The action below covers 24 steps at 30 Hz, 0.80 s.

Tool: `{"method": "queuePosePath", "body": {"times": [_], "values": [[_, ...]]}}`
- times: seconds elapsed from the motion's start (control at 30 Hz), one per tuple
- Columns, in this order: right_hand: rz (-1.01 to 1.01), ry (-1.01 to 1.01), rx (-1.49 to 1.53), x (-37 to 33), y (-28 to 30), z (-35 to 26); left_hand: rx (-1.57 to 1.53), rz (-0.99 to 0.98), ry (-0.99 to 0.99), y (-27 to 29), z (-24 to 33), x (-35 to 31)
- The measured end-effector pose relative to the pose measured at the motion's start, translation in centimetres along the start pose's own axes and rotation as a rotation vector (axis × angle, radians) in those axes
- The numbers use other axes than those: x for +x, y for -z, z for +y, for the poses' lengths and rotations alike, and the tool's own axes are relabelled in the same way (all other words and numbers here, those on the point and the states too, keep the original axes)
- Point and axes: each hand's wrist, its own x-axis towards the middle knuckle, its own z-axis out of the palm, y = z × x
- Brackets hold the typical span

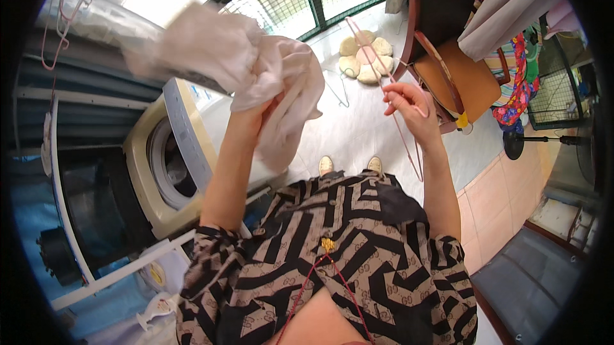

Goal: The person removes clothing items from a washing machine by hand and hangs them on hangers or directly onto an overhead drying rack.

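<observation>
My left hand (263, 115) is raised at the left, closed on a bunched pale pink-white cloth garment (291, 67). Folds of the cloth cover most of its fingers, and the far end of the garment is smeared by motion. On the other side, my right hand (412, 107) grips a thin pink clothes hanger (366, 44), tilted so that it sticks out both ahead of and behind the hand. The garment and the hanger are apart.
A front-loading washing machine (144, 166) stands at left. Ahead, a flower-shaped cushion (366, 56) and a pale green hanger (343, 97) lie on the tiled floor. A wooden armchair (457, 79) is at right, draped with clothes. More hangers (61, 28) hang at upper left.
</observation>
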Motion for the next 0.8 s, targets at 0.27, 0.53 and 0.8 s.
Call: {"method": "queuePosePath", "body": {"times": [0.27, 0.53, 0.8], "values": [[0.009, 0.237, -0.133, -1.4, -3.4, -3.9, -0.644, -0.140, -0.106, -3.1, 0.1, 3.5], [0.249, 0.424, -0.360, 1.6, -5.8, -1.1, -0.154, -0.110, 0.018, -6.3, 1.1, 2.7], [0.220, 0.398, -0.188, 1.9, 0.6, -6.4, 1.058, -0.115, -0.013, -1.9, -0.2, 3.4]]}}
